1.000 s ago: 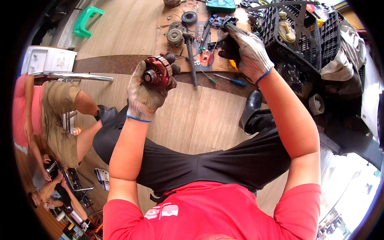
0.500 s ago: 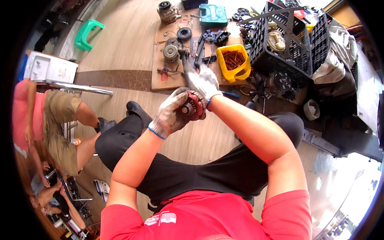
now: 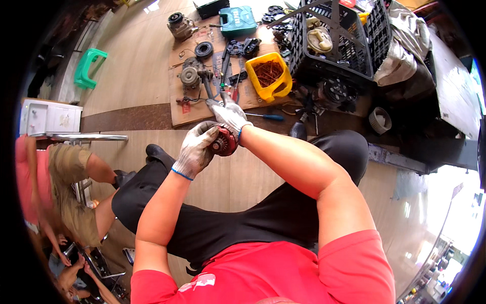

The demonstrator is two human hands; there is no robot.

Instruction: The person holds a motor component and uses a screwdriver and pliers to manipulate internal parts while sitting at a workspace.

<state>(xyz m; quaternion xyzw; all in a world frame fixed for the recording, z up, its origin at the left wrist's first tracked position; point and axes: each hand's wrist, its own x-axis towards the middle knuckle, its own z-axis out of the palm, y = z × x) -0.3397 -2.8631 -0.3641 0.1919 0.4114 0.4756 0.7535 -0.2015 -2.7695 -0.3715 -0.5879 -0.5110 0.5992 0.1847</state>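
My gloved left hand [image 3: 195, 149] holds a round red and metal motor part [image 3: 223, 143], probably a wound rotor. My gloved right hand [image 3: 228, 112] reaches just beyond it, fingers apart, at the near edge of a cardboard sheet [image 3: 179, 111], close to a dark metal bar [image 3: 207, 87] and some slim hand tools [image 3: 236, 87]; whether its fingertips touch them I cannot tell. On the cardboard also lie a greasy metal housing [image 3: 190, 77], a black ring [image 3: 203, 49] and a yellow cut-open container of copper-coloured pieces [image 3: 268, 72]. A blue-handled screwdriver [image 3: 273, 117] lies nearby.
Black crates [image 3: 331, 58] with a grey cloth [image 3: 405, 35] stand at right, near a white tub [image 3: 379, 121]. A teal case [image 3: 238, 23] is at the back. A green stool [image 3: 86, 66], white cabinet [image 3: 50, 116] and seated people [image 3: 71, 192] are at left.
My right hand has come from the back right down and leftward, beside the part in my left hand. My left hand has moved lower. The view has shifted, showing more of the yellow container.
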